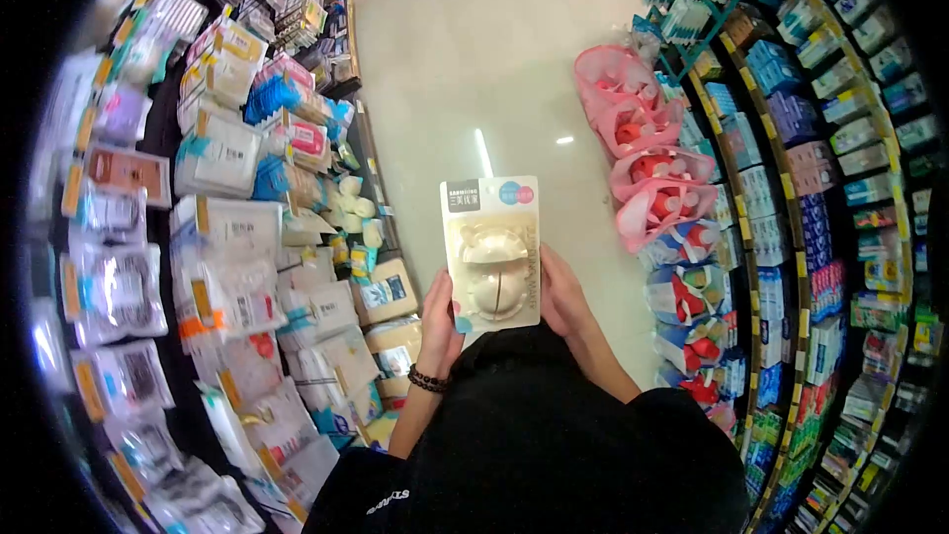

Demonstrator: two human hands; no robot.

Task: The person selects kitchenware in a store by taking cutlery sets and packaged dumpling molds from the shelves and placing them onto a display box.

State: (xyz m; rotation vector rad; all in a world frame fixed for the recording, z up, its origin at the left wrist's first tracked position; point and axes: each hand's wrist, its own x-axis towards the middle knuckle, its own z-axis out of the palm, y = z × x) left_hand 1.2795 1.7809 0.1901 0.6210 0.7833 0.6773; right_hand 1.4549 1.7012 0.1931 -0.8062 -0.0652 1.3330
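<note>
A blister pack (494,257) is held upright in front of my chest, its printed card facing me. Under its clear plastic sits a cream-coloured moulded item with a rounded top piece and a round lower piece split by a dark line; its exact kind I cannot make out. My left hand (440,324) grips the card's lower left edge, a dark beaded bracelet on the wrist. On the opposite edge, my right hand (561,297) holds the card too. The fingertips of both hands are partly hidden behind it.
Shelves of packaged goods (222,237) line the left side. Pink mesh bags (647,163) with red items hang along the right, beside shelves of small boxes (791,188). Between them runs a shiny pale floor (494,59). A green wire rack (707,10) stands at upper right.
</note>
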